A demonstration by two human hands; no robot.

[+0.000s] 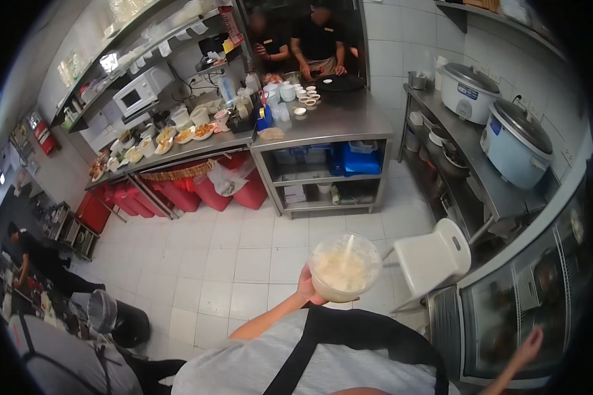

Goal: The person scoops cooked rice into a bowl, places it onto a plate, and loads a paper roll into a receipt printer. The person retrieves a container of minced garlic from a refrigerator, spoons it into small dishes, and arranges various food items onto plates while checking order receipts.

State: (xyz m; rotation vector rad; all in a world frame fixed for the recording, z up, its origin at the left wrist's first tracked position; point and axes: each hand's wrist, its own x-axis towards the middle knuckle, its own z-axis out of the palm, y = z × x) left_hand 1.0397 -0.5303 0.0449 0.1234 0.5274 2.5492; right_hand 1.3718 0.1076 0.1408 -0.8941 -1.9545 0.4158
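My left hand (308, 288) is closed around the side and underside of a round clear plastic tub (344, 266). A pale, crumbly food (341, 271) fills much of the tub, and a light-coloured handle-like piece stands up out of it. The tub is held in front of my chest, over the tiled floor. Off to the right, my right hand (528, 346) is stretched out low beside the glass-door fridge (507, 309), fingers extended and nothing visible in them.
A white plastic stool (435, 257) stands right of the tub. Rice cookers (517, 141) sit on the right-hand steel table. Plated food (184, 136) lines the left counter; small bowls (308, 95) stand on the middle one. A co-worker (53, 263) and a black bin (130, 324) are at left.
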